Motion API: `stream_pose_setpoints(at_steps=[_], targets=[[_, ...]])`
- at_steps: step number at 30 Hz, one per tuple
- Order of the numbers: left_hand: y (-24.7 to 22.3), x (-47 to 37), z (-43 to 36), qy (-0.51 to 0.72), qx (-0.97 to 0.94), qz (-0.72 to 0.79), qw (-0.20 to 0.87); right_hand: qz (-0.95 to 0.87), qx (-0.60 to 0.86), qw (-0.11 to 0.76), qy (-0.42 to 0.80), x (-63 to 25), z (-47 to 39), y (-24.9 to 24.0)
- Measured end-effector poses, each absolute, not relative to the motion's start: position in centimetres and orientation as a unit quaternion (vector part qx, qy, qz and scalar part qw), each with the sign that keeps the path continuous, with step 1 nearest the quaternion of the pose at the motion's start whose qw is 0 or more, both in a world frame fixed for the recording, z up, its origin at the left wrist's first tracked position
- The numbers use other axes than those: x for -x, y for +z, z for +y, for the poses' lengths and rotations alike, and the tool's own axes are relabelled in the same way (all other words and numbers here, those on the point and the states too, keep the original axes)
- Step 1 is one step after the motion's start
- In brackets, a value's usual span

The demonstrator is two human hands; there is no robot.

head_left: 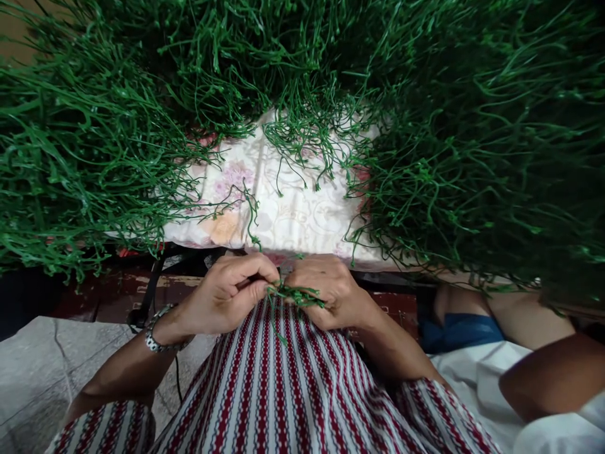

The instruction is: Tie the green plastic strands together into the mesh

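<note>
Pinching together at the middle of the view, the left hand and the right hand meet knuckle to knuckle over the lap, each grip clamped on the same small bunch of green stems, whose loose ends splay out between the fingers and trail down onto the striped red-and-white garment. Holding the bunch that close to the body seems to steady the thin strands, a judgement rather than something plainly seen. A metal bracelet circles the left wrist. Just beyond the hands lies a floral-printed cloth, with a few stray stems on it, and heaped around it on three sides is a great mass of the same green stems, within easy reach. At the right edge another person's bare arm and knee show beside blue and white fabric; they touch nothing here. Whether the stems are plastic or plant is hard to tell, and the fingertips are curled under, so exactly what they do to the bunch is hidden. A dark cord runs off under the cloth.
</note>
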State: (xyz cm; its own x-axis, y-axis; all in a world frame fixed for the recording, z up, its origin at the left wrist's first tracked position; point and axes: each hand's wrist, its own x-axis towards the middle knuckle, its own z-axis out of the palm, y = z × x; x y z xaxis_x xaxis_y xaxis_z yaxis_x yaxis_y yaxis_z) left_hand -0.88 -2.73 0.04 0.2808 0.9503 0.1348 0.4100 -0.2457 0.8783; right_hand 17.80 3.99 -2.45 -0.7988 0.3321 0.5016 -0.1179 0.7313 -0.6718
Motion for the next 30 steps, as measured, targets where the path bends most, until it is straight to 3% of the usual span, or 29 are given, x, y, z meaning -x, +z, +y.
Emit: stream_pose_setpoints(at_steps=[6, 12, 15, 18, 21, 26, 30], targets=[[0.2, 1.4, -3.0, 0.283, -0.786, 0.479, 0.269, -0.934, 0.092, 0.285, 0.196, -17.9, 4.2, -1.8], [0.4, 1.3, -3.3, 0.262, -0.841, 0.438, 0.178, -0.948, 0.07, 0.235, 0.201, -17.6, 3.8, -1.5], [1.0, 2.4, -3.8, 0.288, -0.834, 0.415, 0.223, -0.938, 0.053, 0.227, 0.256, -18.6, 3.7, -1.1], [1.5, 4.0, -4.0, 0.395, -0.746, 0.474, 0.249, -0.901, 0.122, 0.279, 0.308, -20.3, 4.1, -0.6], [1.2, 4.3, -3.4, 0.378, -0.742, 0.48, 0.275, -0.895, 0.152, 0.276, 0.315, -21.2, 4.8, -0.4], [-0.9, 2.2, -1.3, 0.44, -0.555, 0.601, 0.369, -0.82, 0.213, 0.4, 0.351, -20.4, 4.9, -0.4], [-1.9, 0.6, -0.4, 0.464, -0.484, 0.597, 0.441, -0.862, 0.189, 0.351, 0.314, -18.3, 4.2, -1.1]])
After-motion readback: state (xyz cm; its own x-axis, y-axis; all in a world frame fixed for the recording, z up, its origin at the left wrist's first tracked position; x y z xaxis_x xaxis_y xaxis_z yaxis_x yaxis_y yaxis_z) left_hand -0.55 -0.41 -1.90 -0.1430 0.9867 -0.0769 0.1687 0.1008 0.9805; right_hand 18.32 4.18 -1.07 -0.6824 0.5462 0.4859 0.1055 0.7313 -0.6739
